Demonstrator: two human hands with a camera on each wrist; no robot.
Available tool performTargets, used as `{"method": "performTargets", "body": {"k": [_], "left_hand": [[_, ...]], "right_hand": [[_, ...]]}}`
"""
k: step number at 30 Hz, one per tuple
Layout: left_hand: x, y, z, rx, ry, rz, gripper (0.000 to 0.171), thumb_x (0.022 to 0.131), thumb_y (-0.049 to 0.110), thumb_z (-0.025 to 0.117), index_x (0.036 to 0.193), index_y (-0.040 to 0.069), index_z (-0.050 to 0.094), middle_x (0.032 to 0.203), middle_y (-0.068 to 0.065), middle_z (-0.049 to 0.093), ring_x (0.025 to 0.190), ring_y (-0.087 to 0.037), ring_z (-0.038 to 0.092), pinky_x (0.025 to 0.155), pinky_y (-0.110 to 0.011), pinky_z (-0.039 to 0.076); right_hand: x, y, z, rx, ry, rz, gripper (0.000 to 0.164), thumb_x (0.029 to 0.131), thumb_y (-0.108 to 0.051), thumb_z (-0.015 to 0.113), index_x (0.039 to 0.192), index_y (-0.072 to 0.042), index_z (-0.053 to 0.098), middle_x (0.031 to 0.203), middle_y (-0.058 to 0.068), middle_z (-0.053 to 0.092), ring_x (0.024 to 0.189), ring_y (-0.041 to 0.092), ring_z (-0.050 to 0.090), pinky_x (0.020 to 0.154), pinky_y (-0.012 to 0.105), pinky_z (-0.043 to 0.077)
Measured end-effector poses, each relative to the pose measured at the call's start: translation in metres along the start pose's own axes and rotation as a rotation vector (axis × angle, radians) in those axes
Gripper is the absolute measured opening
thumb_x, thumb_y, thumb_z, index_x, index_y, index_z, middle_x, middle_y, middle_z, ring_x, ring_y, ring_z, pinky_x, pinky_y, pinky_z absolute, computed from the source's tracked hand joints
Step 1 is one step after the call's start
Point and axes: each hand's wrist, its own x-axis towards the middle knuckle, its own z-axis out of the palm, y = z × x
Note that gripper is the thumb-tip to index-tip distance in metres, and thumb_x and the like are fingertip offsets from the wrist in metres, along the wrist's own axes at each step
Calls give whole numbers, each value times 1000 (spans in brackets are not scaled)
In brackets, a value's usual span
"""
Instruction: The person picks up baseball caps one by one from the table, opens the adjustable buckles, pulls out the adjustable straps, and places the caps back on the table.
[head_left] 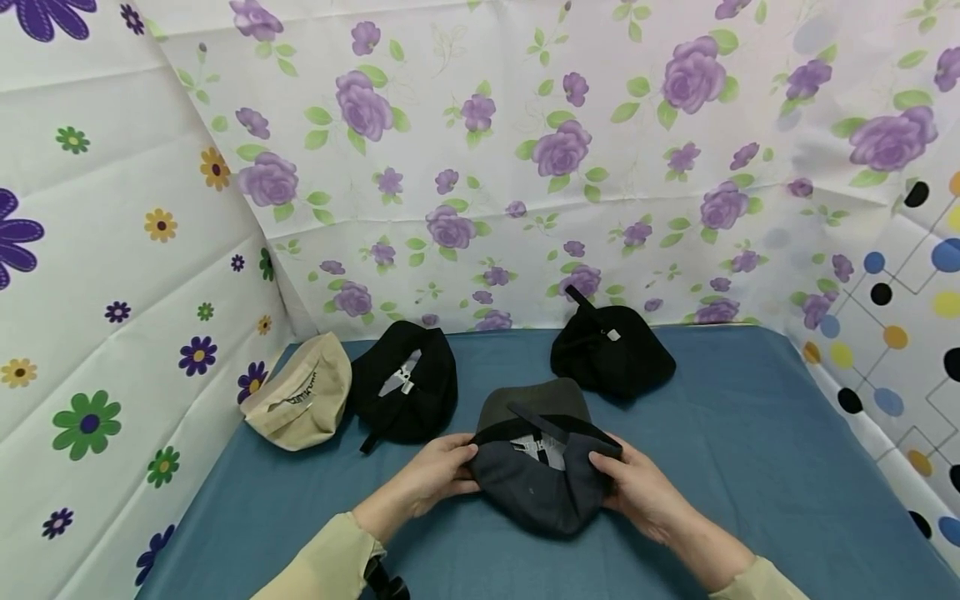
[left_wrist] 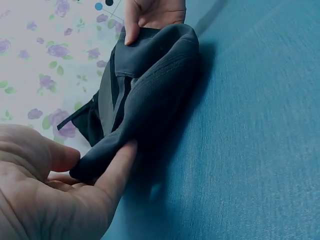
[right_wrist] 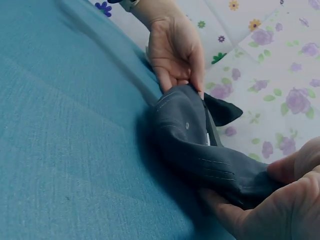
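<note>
A dark grey baseball cap (head_left: 525,492) is held between both hands at the middle front of the table, its inside label and loose back strap showing in the head view. My left hand (head_left: 438,477) pinches its left edge, thumb on top and fingers underneath. On the opposite edge, my right hand (head_left: 641,492) grips the cloth the same way. The left wrist view shows the cap (left_wrist: 155,90) stretched from one hand to the other, close over the blue cloth. Its crown sags toward me, and the brim points to the back wall.
Toward the back left lie a beige cap (head_left: 303,400) with dark lettering and a black cap (head_left: 431,400), side by side. Another black cap (head_left: 622,354) rests at the back right. Blue cloth (head_left: 750,467) covers the table, and flowered sheets (head_left: 480,167) hang around it.
</note>
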Motion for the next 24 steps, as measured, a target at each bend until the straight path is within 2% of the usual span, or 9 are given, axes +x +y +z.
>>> {"method": "performTargets", "body": {"k": [5, 11, 15, 18, 20, 21, 22, 24], "left_hand": [[-3, 2, 5, -28, -49, 5, 47, 111, 11, 44, 153, -10, 35, 138, -25, 56, 113, -30, 65, 90, -41, 57], [-8, 8, 24, -64, -112, 0, 54, 110, 11, 48, 155, -11, 27, 143, -26, 51, 122, -34, 61, 94, -42, 55], [-7, 16, 44, -84, -164, -15, 61, 109, 17, 53, 157, -8, 25, 143, -24, 51, 122, -35, 61, 96, -44, 54], [-5, 22, 58, -44, -227, -24, 65, 108, 24, 56, 160, -1, 25, 148, -23, 47, 125, -36, 59, 98, -47, 52], [-3, 27, 67, 37, -264, -10, 67, 108, 30, 56, 161, 3, 25, 151, -23, 44, 128, -37, 57, 100, -47, 51], [-3, 28, 70, 90, -277, -2, 68, 108, 34, 56, 162, 6, 25, 153, -21, 43, 129, -36, 56, 100, -47, 51], [-2, 30, 74, 156, -289, 11, 68, 107, 38, 56, 162, 10, 27, 155, -19, 43, 129, -35, 56, 100, -47, 51], [1, 31, 80, 315, -306, 55, 67, 107, 44, 54, 162, 16, 28, 157, -13, 42, 132, -30, 55, 102, -45, 50]], "right_hand": [[-6, 0, -7, 11, 14, -1, 67, 110, -16, 50, 164, -6, 12, 165, 29, 15, 145, 48, 32, 105, 58, 44], [-18, -4, -27, 43, 9, 13, 68, 111, -19, 49, 165, -9, 9, 168, 25, 4, 152, 43, 15, 111, 58, 38], [-27, -11, -51, 82, 35, 60, 74, 111, -23, 49, 166, -13, 0, 169, 23, -2, 154, 41, 10, 113, 59, 33], [-33, -16, -81, 110, 42, 97, 80, 111, -27, 50, 165, -16, -8, 169, 20, -8, 154, 39, 9, 112, 59, 35], [-39, -20, -105, 127, 31, 108, 83, 110, -30, 50, 164, -18, -12, 170, 17, -7, 153, 34, 21, 108, 55, 40], [-43, -23, -119, 144, 28, 108, 85, 110, -31, 52, 164, -19, -13, 170, 17, -2, 149, 31, 30, 105, 52, 42], [-46, -26, -133, 163, 16, 106, 86, 109, -32, 52, 163, -20, -14, 169, 17, 8, 144, 27, 40, 102, 49, 45], [-54, -31, -163, 223, 12, 77, 73, 109, -30, 54, 165, -30, 7, 157, 12, 36, 126, 19, 56, 94, 45, 51]]}}
